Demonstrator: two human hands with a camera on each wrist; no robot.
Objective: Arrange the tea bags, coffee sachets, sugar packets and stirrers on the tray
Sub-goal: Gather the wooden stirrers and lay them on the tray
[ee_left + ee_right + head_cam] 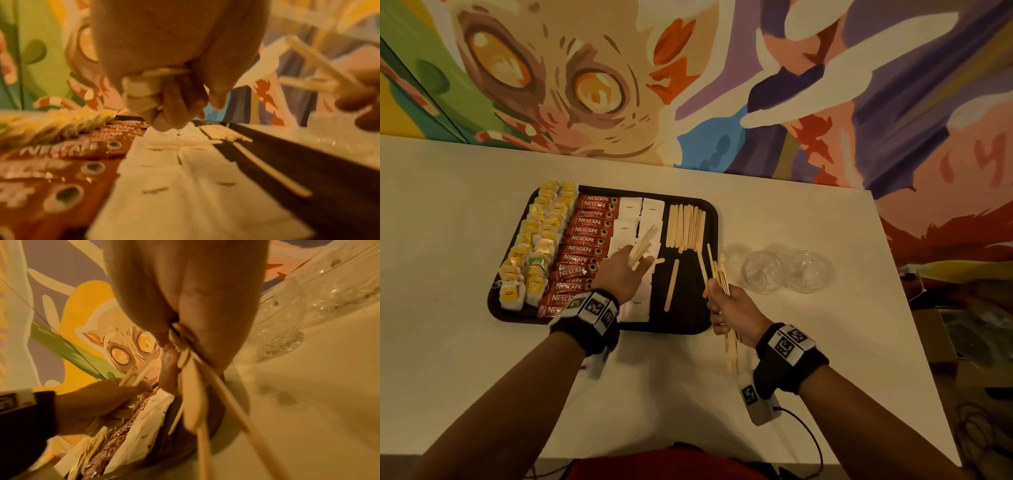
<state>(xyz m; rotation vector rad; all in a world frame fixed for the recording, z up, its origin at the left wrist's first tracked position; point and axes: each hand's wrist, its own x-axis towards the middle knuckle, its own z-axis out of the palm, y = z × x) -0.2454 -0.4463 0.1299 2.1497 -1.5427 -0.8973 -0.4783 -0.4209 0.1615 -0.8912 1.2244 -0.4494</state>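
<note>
A dark tray [710,219] on the white table holds yellow tea bags [537,240], red coffee sachets [585,240], white sugar packets [640,212] and a row of wooden stirrers [686,226]. One loose stirrer [672,285] lies on the tray's bare part. My left hand [626,270] hovers over the sugar packets and grips a bunch of stirrers [642,245]. My right hand [729,311] is by the tray's right edge and holds another bunch of stirrers [720,274] upright. In the left wrist view the stirrer ends [141,91] show inside the fist.
Two clear glass bowls [786,270] stand on the table right of the tray. A painted mural wall runs along the table's far edge. The table's right edge drops off to boxes and cables on the floor.
</note>
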